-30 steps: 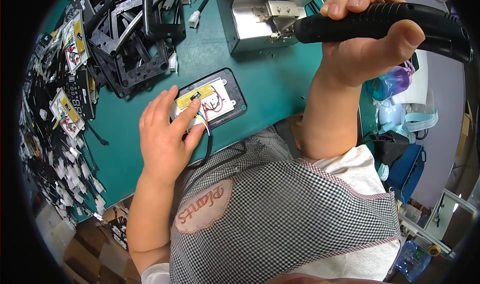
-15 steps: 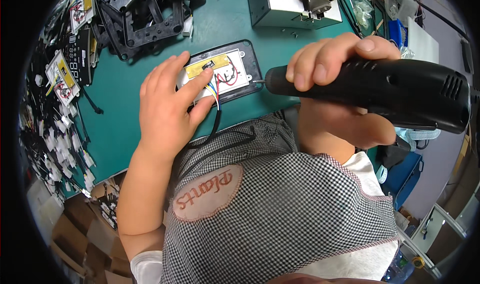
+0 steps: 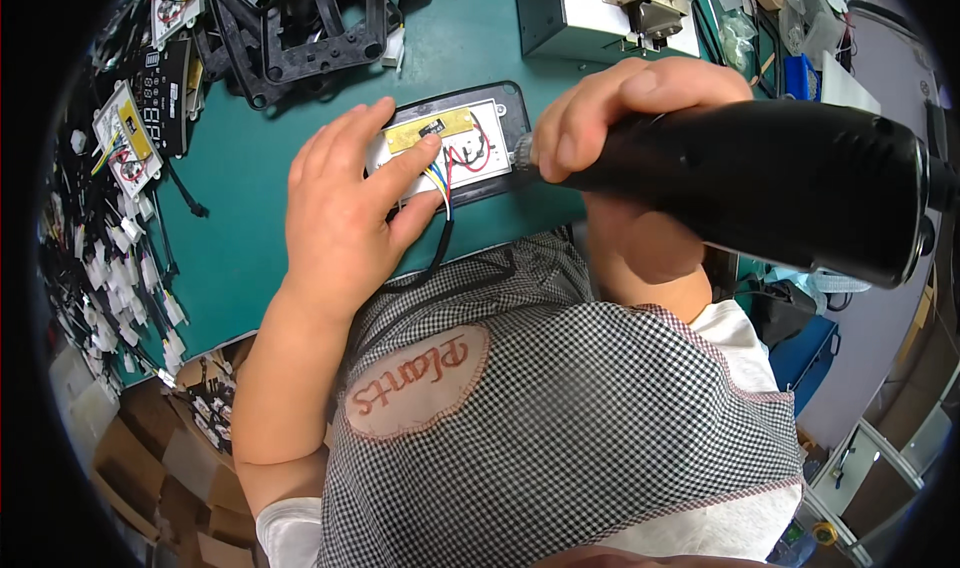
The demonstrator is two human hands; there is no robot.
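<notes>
Gripping black screwdriver [image 3: 760, 183] over panel [image 3: 460, 143]

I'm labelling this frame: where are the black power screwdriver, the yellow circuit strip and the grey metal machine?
black power screwdriver [image 3: 780, 188], head view, barrel middle
yellow circuit strip [image 3: 430, 130], head view, its centre
grey metal machine [image 3: 575, 13], head view, front wall

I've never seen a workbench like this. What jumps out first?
The big black power screwdriver fills the right side, gripped in the right hand with its tip at a flat black-framed panel with coloured wires. The left hand presses on that panel, on the green bench mat. White connectors litter the left edge.
</notes>
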